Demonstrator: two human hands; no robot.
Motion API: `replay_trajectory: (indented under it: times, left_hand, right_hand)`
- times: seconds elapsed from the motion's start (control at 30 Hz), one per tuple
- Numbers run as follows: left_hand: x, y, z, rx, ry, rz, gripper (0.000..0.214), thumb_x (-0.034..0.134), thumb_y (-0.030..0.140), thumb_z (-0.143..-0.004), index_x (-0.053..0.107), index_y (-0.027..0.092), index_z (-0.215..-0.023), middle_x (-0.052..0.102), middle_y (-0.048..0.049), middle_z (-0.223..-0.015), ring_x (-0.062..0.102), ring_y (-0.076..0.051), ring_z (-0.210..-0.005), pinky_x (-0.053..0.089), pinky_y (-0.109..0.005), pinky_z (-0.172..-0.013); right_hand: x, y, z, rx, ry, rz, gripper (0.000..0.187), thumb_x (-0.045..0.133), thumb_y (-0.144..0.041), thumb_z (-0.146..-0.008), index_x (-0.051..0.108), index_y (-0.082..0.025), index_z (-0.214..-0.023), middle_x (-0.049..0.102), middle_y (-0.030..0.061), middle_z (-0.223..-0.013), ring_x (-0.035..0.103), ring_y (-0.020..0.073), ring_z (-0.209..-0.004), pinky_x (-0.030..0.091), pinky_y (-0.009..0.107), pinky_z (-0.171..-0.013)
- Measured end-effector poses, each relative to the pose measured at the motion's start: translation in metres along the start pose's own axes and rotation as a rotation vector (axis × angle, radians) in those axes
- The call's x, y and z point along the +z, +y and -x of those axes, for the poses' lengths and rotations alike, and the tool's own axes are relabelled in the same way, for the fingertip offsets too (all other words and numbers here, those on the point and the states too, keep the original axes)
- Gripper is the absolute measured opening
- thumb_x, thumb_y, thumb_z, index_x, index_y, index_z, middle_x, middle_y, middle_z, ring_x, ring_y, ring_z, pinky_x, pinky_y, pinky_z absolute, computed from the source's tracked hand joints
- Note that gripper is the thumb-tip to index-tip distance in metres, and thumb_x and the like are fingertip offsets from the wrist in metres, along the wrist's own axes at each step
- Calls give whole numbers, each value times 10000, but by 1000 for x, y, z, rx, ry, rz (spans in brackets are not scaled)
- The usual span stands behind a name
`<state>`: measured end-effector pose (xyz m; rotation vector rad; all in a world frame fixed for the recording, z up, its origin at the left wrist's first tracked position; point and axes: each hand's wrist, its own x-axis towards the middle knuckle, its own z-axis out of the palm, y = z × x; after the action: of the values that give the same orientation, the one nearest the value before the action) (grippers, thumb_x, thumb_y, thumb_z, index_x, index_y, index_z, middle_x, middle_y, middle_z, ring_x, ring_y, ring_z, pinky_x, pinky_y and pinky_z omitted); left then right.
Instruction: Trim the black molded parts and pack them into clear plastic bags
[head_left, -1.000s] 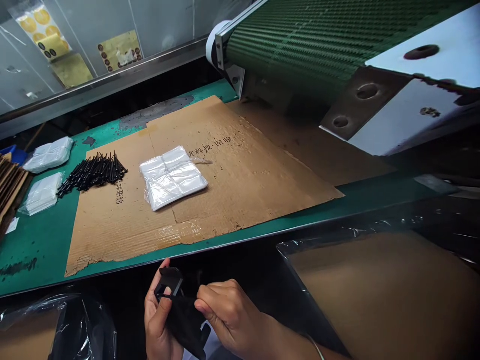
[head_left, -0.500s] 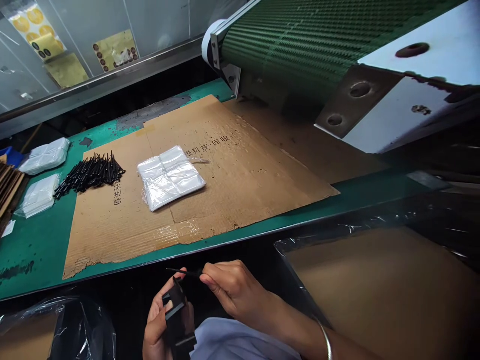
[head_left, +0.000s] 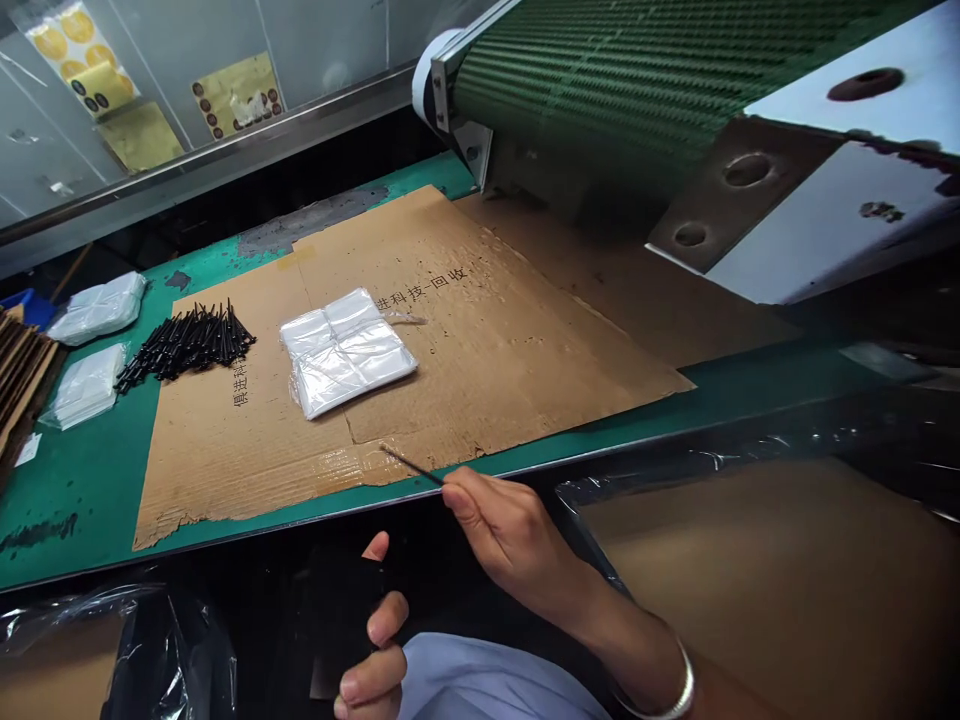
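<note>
My right hand (head_left: 517, 530) pinches a thin black rod (head_left: 411, 466) near one end. The rod's free end points up and left, over the taped edge of the cardboard sheet. Lower down, my left hand (head_left: 379, 640) is closed around a black plastic part (head_left: 345, 600), its fingertips showing along the right side. The part's dark face blends into the dark background, so its outline is hard to make out. A pile of thin black rods (head_left: 187, 342) lies on the cardboard's left side. Beside it sits a tied stack of clear plastic bags (head_left: 349, 350).
The flattened cardboard sheet (head_left: 480, 390) covers much of the green table (head_left: 97, 480). A green conveyor belt (head_left: 600, 90) overhangs its far right. More bag stacks (head_left: 86, 385) lie at left. Plastic-lined boxes (head_left: 750, 560) stand below the front edge, right and left.
My right hand has moved up and right with the rod, away from the black plastic part. My left hand has turned the part over, so its other side faces me.
</note>
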<state>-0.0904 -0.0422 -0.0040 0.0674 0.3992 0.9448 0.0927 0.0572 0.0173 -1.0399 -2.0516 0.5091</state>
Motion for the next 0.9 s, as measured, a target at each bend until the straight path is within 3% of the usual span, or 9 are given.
replay_trajectory:
  times: [0.13, 0.27, 0.43, 0.53, 0.63, 0.77, 0.83, 0.9]
  left_hand:
    - [6, 5, 4, -73, 18, 213, 370, 454, 223, -884, 477, 343, -1233, 393, 43, -680, 347, -10, -394, 192, -57, -259]
    - [11, 3, 5, -27, 20, 267, 359, 441, 221, -889, 481, 317, -1233, 379, 48, -663, 362, -9, -424, 244, -45, -296]
    - [14, -4, 1, 67, 142, 347, 237, 542, 273, -839, 625, 212, -1052, 399, 41, -629, 370, -17, -444, 269, -35, -303]
    - [11, -8, -5, 135, 138, 375, 226, 525, 282, -834, 655, 189, -993, 377, 40, -608, 347, -24, -446, 260, -46, -306]
    - [7, -13, -11, 237, 174, 312, 231, 543, 293, -812, 658, 196, -988, 345, 47, -596, 322, -31, -450, 245, -61, -321]
    - [-1, -20, -13, 425, 355, 153, 260, 590, 411, -763, 658, 223, -930, 431, 23, -629, 414, -62, -510, 363, -122, -390]
    - [-7, -24, -11, 459, 475, 85, 222, 596, 408, -756, 665, 232, -872, 522, -11, -702, 517, -117, -639, 478, -209, -532]
    - [-11, -28, -10, 460, 543, 52, 175, 602, 359, -757, 674, 224, -843, 582, -37, -774, 564, -170, -776, 509, -289, -691]
  right_hand:
    - [-12, 31, -18, 70, 145, 437, 353, 300, -261, -954, 446, -191, -641, 465, -1, -536, 435, 135, -489, 273, 258, -483]
    - [-18, 64, -29, 202, 167, 834, 336, 348, -253, -918, 496, -183, -624, 538, 67, -622, 480, 211, -663, 242, 284, -499]
    - [-24, 88, -34, 312, 129, 996, 254, 406, -279, -889, 563, -157, -730, 551, 120, -729, 475, 276, -763, 322, 323, -568]
    - [-25, 80, -35, 264, 199, 851, 212, 419, -292, -891, 562, -136, -886, 571, 147, -837, 495, 298, -812, 388, 384, -644]
    - [-18, 49, -26, 31, 258, 477, 169, 406, -284, -917, 518, -163, -952, 579, 119, -859, 523, 264, -818, 425, 398, -721]
    - [6, -8, -3, -314, 92, -79, 297, 340, -436, -938, 461, -181, -1031, 595, 76, -828, 557, 206, -812, 469, 353, -735]
    - [21, -28, 8, -417, 5, -225, 360, 332, -479, -929, 447, -168, -1070, 617, 83, -857, 568, 201, -847, 483, 353, -760]
    - [33, -38, 14, -444, -33, -270, 302, 378, -384, -932, 437, -143, -1103, 626, 102, -897, 567, 209, -890, 488, 364, -786]
